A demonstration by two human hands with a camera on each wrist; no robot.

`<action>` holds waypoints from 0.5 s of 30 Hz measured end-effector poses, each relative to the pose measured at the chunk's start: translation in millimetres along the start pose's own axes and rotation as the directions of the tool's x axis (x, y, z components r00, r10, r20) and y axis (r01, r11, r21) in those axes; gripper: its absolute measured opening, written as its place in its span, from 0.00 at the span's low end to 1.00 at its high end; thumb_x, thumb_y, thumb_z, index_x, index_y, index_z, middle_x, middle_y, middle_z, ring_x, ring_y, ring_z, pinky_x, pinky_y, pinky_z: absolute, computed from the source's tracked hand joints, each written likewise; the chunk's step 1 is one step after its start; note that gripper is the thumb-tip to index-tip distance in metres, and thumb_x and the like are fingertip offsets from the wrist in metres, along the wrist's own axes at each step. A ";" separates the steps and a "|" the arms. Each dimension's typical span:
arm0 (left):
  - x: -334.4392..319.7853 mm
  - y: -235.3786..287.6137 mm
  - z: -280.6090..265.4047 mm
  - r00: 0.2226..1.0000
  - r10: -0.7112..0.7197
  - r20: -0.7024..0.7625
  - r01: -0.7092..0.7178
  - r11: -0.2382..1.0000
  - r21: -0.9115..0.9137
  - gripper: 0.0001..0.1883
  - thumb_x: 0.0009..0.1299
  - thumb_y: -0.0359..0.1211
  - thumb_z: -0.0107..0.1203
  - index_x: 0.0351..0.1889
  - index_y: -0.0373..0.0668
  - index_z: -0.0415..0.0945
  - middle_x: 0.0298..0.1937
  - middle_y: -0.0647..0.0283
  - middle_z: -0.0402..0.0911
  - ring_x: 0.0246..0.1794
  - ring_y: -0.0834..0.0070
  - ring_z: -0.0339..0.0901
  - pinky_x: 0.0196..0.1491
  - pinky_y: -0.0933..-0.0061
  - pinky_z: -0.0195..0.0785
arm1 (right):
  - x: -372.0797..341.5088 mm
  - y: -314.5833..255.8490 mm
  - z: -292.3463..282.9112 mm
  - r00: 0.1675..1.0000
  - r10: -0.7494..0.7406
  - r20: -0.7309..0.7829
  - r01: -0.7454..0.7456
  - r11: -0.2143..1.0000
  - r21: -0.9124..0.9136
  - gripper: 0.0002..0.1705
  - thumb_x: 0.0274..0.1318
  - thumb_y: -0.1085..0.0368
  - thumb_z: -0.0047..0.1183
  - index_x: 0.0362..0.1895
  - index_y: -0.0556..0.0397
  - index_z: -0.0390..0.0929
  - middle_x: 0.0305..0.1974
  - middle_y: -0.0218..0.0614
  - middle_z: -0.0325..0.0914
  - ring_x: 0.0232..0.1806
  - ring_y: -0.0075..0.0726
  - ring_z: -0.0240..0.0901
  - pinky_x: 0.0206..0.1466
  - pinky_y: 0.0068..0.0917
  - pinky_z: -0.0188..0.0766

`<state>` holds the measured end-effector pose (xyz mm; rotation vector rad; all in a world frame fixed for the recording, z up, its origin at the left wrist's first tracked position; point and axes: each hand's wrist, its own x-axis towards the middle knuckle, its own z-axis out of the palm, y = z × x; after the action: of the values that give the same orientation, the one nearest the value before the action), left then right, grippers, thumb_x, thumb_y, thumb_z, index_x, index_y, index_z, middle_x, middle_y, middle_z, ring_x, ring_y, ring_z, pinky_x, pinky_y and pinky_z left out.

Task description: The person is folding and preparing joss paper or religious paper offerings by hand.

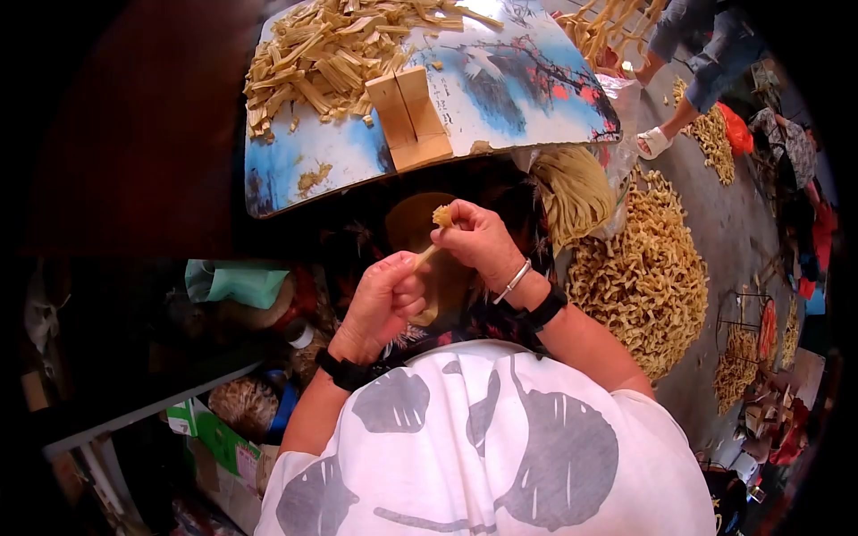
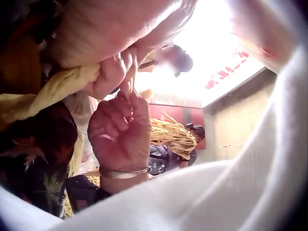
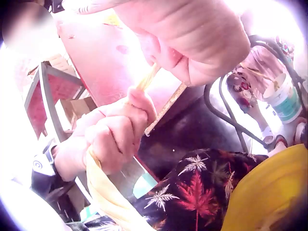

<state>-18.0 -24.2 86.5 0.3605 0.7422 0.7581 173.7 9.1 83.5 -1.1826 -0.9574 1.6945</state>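
Both hands work one pale yellow strip [image 1: 426, 258], which looks like tofu skin, above the lap. My left hand [image 1: 386, 293] has its fingers curled round the strip, and a long tail of the strip [image 3: 109, 197] hangs below that fist in the right wrist view. Close by, my right hand [image 1: 483, 243] pinches the strip between thumb and fingertips. A bunched end [image 1: 441, 215] sticks out above the right fingertips. The short length between the hands looks taut. Beneath them, a yellow basin [image 3: 276, 192] sits against the dark leaf-patterned cloth [image 3: 197, 195] on the lap.
Ahead stands a painted table [image 1: 527, 107] with a heap of short dry strips [image 1: 313, 67] and a wooden block [image 1: 410, 119] at its near edge. To the right are a hank of long strips [image 1: 574, 195] and a large pile of knotted pieces [image 1: 639, 281]. Another person's leg [image 1: 679, 112] is beyond.
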 end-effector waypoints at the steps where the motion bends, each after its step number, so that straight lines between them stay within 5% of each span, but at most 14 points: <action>1: 0.5 2.7 5.4 1.000 0.001 -0.010 -0.001 1.000 0.014 0.06 0.76 0.35 0.52 0.44 0.44 0.73 0.19 0.79 0.55 0.16 0.89 0.49 0.19 0.84 0.43 | 0.2 -2.5 0.0 1.000 0.014 0.001 -0.014 1.000 -0.002 0.05 0.55 0.68 0.61 0.35 0.48 0.77 0.24 0.16 0.68 0.21 0.10 0.57 0.24 0.14 0.52; 5: 3.7 18.9 25.4 0.973 0.228 -0.040 -0.178 0.846 0.502 0.06 0.75 0.33 0.54 0.45 0.43 0.77 0.22 0.80 0.62 0.17 0.92 0.54 0.20 0.85 0.44 | 5.4 -26.9 -1.6 1.000 -0.021 0.016 0.022 1.000 -0.019 0.07 0.58 0.63 0.60 0.37 0.52 0.80 0.24 0.19 0.73 0.24 0.11 0.63 0.28 0.15 0.61; 8: 18.2 49.7 31.4 0.880 0.467 0.083 -0.344 0.508 0.790 0.08 0.76 0.33 0.52 0.37 0.41 0.80 0.22 0.79 0.67 0.20 0.91 0.59 0.22 0.86 0.51 | 14.8 -49.4 -1.3 0.989 -0.145 0.031 0.147 0.986 -0.074 0.14 0.65 0.56 0.58 0.41 0.54 0.80 0.26 0.19 0.73 0.25 0.11 0.64 0.29 0.14 0.62; 13: 60.5 100.1 34.0 0.619 0.708 0.341 -0.432 -0.055 0.900 0.09 0.73 0.32 0.55 0.36 0.35 0.80 0.22 0.68 0.73 0.23 0.83 0.68 0.28 0.78 0.63 | 58.0 -78.1 -4.7 0.926 -0.378 0.011 0.364 0.884 -0.294 0.14 0.67 0.57 0.54 0.41 0.57 0.78 0.24 0.28 0.78 0.24 0.20 0.72 0.29 0.22 0.69; 15: 76.6 113.8 36.5 0.612 0.717 0.335 -0.418 -0.067 0.906 0.09 0.73 0.32 0.56 0.37 0.35 0.80 0.21 0.67 0.73 0.23 0.83 0.68 0.28 0.77 0.63 | 74.2 -83.8 -4.4 0.872 -0.488 -0.042 0.424 0.796 -0.433 0.12 0.66 0.60 0.53 0.41 0.57 0.77 0.25 0.34 0.79 0.25 0.27 0.76 0.30 0.27 0.71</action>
<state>-9.5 108.1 137.3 1.9475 1.3056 1.1064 180.0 108.3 135.1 -1.1964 -1.4201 1.0242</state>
